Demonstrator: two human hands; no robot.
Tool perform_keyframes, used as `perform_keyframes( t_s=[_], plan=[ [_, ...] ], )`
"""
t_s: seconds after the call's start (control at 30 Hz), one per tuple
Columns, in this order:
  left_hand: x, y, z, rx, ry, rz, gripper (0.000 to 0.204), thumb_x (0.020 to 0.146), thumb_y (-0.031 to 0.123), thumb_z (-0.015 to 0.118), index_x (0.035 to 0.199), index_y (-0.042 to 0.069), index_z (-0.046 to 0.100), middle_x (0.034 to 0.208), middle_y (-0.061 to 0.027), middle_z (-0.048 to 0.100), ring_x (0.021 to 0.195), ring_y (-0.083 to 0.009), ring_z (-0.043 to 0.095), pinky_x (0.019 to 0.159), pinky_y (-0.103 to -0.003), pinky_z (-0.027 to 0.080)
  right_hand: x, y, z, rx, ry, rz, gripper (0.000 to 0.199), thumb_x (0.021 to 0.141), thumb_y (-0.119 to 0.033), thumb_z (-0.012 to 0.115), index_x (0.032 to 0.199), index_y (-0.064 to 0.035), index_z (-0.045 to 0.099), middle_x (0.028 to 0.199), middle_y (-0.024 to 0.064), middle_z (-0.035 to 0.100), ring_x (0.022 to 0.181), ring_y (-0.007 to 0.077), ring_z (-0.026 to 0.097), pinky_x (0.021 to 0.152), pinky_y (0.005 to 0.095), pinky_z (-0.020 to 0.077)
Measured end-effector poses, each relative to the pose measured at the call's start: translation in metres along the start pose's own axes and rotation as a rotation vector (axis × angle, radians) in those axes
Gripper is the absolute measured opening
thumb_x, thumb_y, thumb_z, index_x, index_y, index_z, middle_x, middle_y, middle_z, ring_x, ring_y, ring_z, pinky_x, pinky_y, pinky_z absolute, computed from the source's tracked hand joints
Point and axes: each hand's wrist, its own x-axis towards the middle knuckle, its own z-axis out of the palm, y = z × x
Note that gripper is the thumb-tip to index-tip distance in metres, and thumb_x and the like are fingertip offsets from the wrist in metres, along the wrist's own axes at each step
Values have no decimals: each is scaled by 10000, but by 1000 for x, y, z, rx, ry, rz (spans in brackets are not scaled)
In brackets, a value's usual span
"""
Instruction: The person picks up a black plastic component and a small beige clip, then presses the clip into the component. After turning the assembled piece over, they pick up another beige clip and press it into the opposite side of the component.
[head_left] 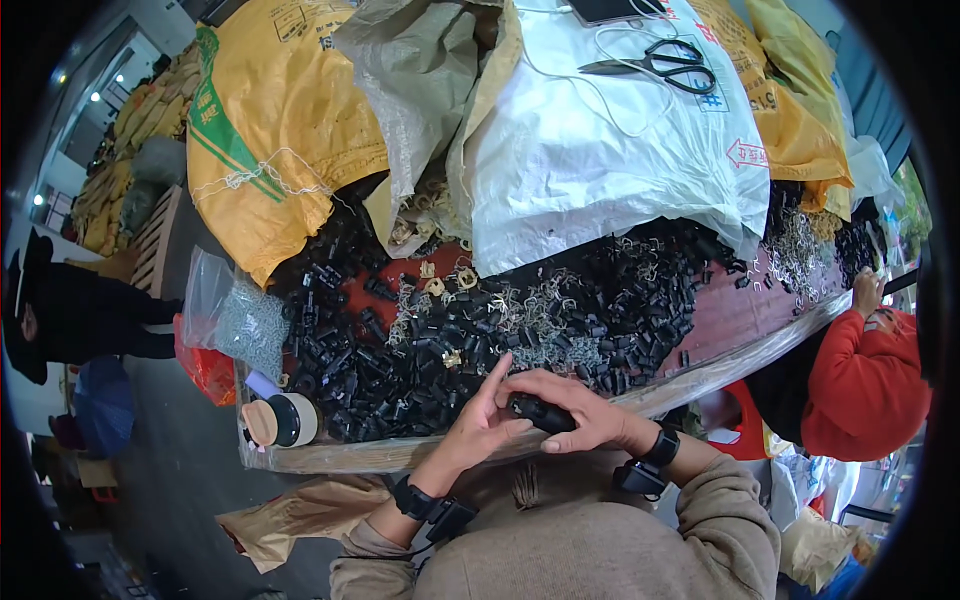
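Note:
A short, rounded black plastic part (541, 412) sits in my right hand (588, 418), whose fingers and thumb close around it. Just beside it is my left hand (474, 428), with its fingers stretched upward and the thumb near the part's left end. Whether that thumb presses on the part I cannot make out. Beyond both hands lies a heap of loose black plastic parts (370, 390). Silvery bent metal clips (530, 310) and a patch of small grey metal pieces (560, 352) lie among them, with a few brass-coloured pieces (464, 279) farther back.
A wrapped table edge (350, 458) runs before me. At the left stand a round jar (294, 420) and a clear bag of small grey pieces (252, 322). Large yellow (290, 90) and white sacks (610, 170) rise behind; scissors (660, 68) lie on top. A red-sleeved person (865, 385) works at right.

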Motion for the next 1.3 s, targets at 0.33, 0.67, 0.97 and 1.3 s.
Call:
perform_keyframes(
  t_s=[0.33, 0.67, 0.97, 1.3],
  plan=[
    [-10, -10, 29, -185, -20, -176, 773, 713, 13, 625, 1317, 23, 143, 1211, -118, 396, 1095, -168, 401, 889, -281, 353, -30, -21, 11, -12, 106, -72, 702, 677, -492, 557, 1156, 5, 428, 1084, 154, 463, 1015, 277, 442, 874, 366, 327],
    [-20, 14, -7, 39, 260, -51, 523, 761, 32, 567, 1228, -8, 334, 883, -104, 591, 804, -152, 563, 751, -257, 443, -231, -31, -27, -481, 849, 461, 382, 650, -323, 597, 853, -2, 549, 786, 82, 530, 733, 187, 509, 679, 286, 408],
    [46, 66, -90, 1162, 657, 133, 395, 715, 93, 617, 1080, 19, 486, 889, -117, 584, 775, -198, 577, 699, -274, 455, -228, -20, -17, -1038, 703, 455, 264, 616, -125, 632, 830, -2, 541, 819, 137, 523, 746, 265, 523, 672, 307, 417],
    [62, 87, -143, 1727, 674, -103, 365, 707, 131, 605, 1046, 48, 497, 915, -165, 529, 798, -345, 544, 682, -388, 449, -47, -8, -68, -1007, 396, 153, 199, 643, -39, 617, 828, -23, 545, 858, 113, 527, 738, 265, 515, 632, 321, 409]
  ],
)
